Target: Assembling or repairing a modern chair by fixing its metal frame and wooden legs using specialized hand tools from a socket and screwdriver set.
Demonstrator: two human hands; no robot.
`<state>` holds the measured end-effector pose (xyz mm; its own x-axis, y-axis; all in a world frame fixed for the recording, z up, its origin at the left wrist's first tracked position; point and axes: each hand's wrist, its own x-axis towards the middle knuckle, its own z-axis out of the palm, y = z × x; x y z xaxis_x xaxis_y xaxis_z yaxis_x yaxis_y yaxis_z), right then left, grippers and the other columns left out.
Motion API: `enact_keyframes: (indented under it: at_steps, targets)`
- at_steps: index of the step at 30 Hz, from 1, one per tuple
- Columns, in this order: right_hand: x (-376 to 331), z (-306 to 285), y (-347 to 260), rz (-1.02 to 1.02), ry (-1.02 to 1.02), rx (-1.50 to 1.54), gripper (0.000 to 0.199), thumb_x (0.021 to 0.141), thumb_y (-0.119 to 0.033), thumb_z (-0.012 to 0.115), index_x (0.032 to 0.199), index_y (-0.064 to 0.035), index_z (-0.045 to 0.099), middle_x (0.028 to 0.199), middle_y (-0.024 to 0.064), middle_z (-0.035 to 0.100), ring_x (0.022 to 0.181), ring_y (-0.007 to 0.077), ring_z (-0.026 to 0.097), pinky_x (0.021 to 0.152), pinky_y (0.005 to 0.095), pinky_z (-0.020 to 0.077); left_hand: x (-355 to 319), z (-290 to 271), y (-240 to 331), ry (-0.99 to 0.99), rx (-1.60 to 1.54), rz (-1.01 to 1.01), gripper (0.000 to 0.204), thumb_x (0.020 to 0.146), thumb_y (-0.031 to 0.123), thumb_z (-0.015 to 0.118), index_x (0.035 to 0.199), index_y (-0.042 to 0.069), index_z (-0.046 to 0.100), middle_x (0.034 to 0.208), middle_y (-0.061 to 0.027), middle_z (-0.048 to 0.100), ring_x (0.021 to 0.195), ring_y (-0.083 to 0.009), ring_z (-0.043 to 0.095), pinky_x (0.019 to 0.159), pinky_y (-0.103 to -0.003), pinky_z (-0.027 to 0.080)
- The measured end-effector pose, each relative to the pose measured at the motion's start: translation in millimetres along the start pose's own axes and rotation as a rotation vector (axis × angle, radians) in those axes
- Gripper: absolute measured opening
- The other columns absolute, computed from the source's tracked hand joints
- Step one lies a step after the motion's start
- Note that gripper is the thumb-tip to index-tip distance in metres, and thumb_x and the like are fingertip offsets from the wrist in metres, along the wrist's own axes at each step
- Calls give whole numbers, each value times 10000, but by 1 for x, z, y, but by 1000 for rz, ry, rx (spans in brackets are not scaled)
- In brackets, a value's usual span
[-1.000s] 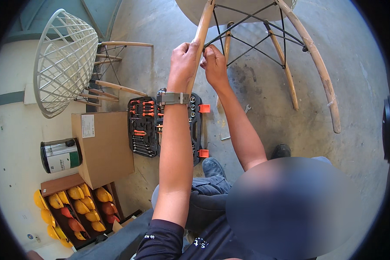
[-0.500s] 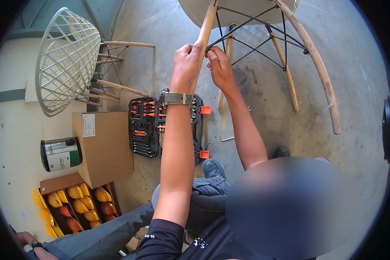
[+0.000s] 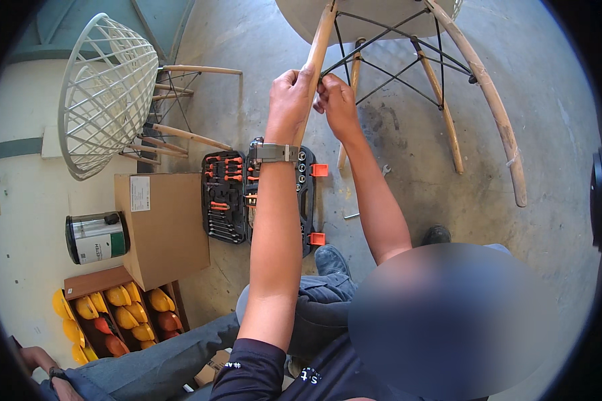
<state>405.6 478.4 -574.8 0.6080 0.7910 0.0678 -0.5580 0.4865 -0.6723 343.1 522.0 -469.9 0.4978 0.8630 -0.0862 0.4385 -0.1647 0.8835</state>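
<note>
A chair with a pale seat stands tilted at the top of the view, its wooden legs toward me and thin black metal rods crossing between them. My left hand is closed round the nearest wooden leg, thumb along its side. Close beside it, my right hand has its fingers curled and pinched where a black rod meets that leg. Whatever lies between those fingertips is too small and covered to make out.
Below my forearms lies an open tool case with orange-handled tools and sockets. A spanner and a metal bar lie on the floor. At left are a white wire chair, a cardboard box and a rack of helmets. Another person's hand shows lower left.
My right hand's fingers have curled and turned slightly at the rod's end. My left hand keeps its hold on the leg. More of the spanner on the floor now shows.
</note>
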Motion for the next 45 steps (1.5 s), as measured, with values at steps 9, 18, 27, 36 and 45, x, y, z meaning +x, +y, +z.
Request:
enact_keyframes:
  at_steps: [9, 18, 27, 36, 45]
  targets:
    - [-8, 3, -3, -71, 55, -147, 267, 1006, -215, 475, 867, -9, 573, 655, -17, 445, 520, 62, 414, 488, 247, 386, 11, -4, -16, 24, 40, 23, 469, 974, 434, 598, 862, -17, 664, 691, -20, 577, 608, -86, 507, 536, -269, 420]
    - [-3, -1, 3, -8, -7, 54, 263, 995, -182, 448, 764, -64, 491, 649, -31, 399, 496, 59, 371, 453, 243, 349, 5, -1, -9, 40, 73, 12, 468, 968, 441, 600, 847, -6, 666, 683, -13, 557, 607, -78, 485, 530, -269, 408]
    - [-5, 4, -8, 158, 60, 109, 291, 987, -234, 467, 750, -71, 506, 618, -37, 410, 465, 70, 367, 432, 264, 346, 4, -2, -3, 15, -36, -42, 465, 957, 402, 616, 870, -51, 670, 698, -62, 607, 619, -108, 536, 540, -296, 452]
    - [7, -3, 19, -175, -46, -371, 347, 1019, -332, 484, 1038, -13, 620, 780, 19, 602, 610, 75, 496, 543, 254, 426, 13, -11, -16, 84, 118, 58, 466, 952, 401, 613, 886, -55, 683, 718, -79, 630, 661, -117, 547, 600, -317, 458]
    - [-8, -14, -1, -107, 12, -312, 333, 1028, -299, 405, 973, -43, 611, 792, 6, 545, 623, 62, 454, 547, 240, 386, -3, 9, -5, 76, -105, 16, 398, 946, 287, 621, 841, -97, 635, 693, -200, 661, 541, -227, 665, 454, -361, 521]
